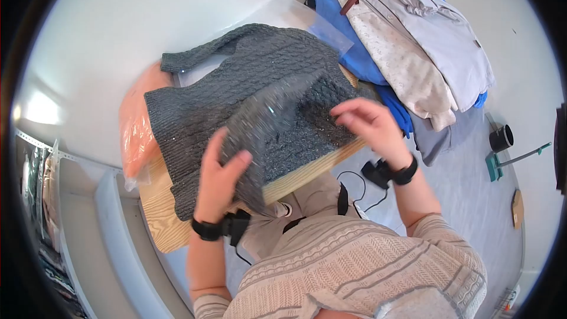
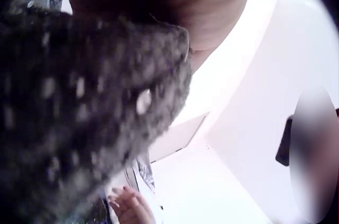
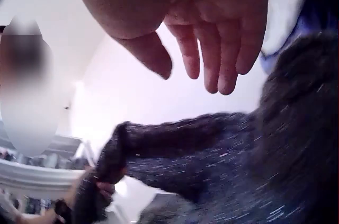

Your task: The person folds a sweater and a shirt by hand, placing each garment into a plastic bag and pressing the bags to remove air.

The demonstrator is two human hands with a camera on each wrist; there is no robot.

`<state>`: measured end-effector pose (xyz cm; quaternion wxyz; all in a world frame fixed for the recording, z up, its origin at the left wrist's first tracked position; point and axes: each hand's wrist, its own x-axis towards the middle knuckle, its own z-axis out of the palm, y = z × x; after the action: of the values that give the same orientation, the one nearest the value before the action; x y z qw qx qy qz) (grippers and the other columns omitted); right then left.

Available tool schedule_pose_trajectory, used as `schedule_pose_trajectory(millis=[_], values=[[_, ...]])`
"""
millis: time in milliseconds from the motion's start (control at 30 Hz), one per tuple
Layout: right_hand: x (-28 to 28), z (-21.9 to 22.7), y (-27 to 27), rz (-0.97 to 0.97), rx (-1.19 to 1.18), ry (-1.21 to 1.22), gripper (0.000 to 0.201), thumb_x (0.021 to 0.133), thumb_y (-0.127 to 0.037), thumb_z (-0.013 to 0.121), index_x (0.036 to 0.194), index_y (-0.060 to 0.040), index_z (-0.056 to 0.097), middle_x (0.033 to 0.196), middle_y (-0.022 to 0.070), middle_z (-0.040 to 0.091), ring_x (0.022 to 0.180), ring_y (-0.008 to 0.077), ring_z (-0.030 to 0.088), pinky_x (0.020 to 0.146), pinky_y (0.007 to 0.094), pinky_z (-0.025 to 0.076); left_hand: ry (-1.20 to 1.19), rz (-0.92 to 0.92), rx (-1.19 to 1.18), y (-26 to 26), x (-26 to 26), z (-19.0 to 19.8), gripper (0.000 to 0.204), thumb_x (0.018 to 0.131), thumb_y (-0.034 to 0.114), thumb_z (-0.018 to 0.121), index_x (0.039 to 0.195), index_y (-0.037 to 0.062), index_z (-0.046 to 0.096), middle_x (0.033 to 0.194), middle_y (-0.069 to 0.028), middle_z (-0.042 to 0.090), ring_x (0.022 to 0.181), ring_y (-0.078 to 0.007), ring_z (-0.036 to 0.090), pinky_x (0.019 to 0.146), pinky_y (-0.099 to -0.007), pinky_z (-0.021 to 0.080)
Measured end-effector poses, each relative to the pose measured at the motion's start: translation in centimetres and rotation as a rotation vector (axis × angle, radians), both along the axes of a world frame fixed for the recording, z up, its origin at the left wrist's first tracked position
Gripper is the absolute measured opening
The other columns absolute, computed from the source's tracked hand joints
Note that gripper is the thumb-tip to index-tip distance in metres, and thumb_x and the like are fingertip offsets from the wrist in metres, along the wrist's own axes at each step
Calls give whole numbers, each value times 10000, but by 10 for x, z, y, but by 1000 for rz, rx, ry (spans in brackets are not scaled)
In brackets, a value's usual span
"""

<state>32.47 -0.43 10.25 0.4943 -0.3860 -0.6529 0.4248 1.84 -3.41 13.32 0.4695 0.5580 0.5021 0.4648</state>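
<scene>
A dark grey cable-knit sweater (image 1: 207, 106) with sparkling flecks lies spread over a wooden table (image 1: 159, 218). My left hand (image 1: 217, 180) grips a lifted, blurred part of the sweater near the table's front edge. Close to the camera in the left wrist view, the knit (image 2: 95, 102) covers much of the picture and hides those fingers. My right hand (image 1: 372, 124) hovers by the sweater's right side, holding nothing. Its fingers (image 3: 220, 60) extend loosely above the fabric in the right wrist view, apart from it.
A plastic-wrapped salmon-coloured bundle (image 1: 139, 121) lies at the table's left end. Clear plastic (image 1: 319, 23) sticks out behind the sweater. Piled jackets (image 1: 413, 41) in white and blue stand at the back right. Shelving (image 1: 65, 201) lines the left. A green-handled tool (image 1: 496, 165) is near the right wall.
</scene>
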Motion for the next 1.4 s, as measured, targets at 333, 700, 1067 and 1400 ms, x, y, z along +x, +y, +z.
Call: schedule_pose_trajectory(millis=[333,700,1067,1400], values=[[93,-53,51,-8,-112,-401,476,933,-307,572,1259,34,504,1255,145,559,1185,228,508,1030,316,356,-35,263,208,83,-66,40,534,983,330,480,1407,31,353,1378,-124,446,1292,-221,407,1066,-328,307],[88,-60,52,-15,-106,-352,333,816,-148,706,1062,56,613,1109,113,617,1022,174,553,899,290,423,1041,221,171,-19,-168,-48,377,831,157,677,1163,14,572,1109,-196,608,1084,-360,537,936,-409,425],[77,-50,36,-254,-51,-299,191,839,-120,684,946,27,624,768,-14,595,722,63,494,666,233,421,763,277,-99,-48,-198,-15,267,822,123,701,1018,-12,582,867,-98,621,798,-169,567,749,-302,456],[79,-66,15,-346,-30,-412,207,742,-82,722,851,35,590,769,41,539,731,120,504,652,253,398,775,352,102,-21,-205,-30,267,835,89,683,1043,-20,556,837,-101,616,757,-180,568,720,-319,464]])
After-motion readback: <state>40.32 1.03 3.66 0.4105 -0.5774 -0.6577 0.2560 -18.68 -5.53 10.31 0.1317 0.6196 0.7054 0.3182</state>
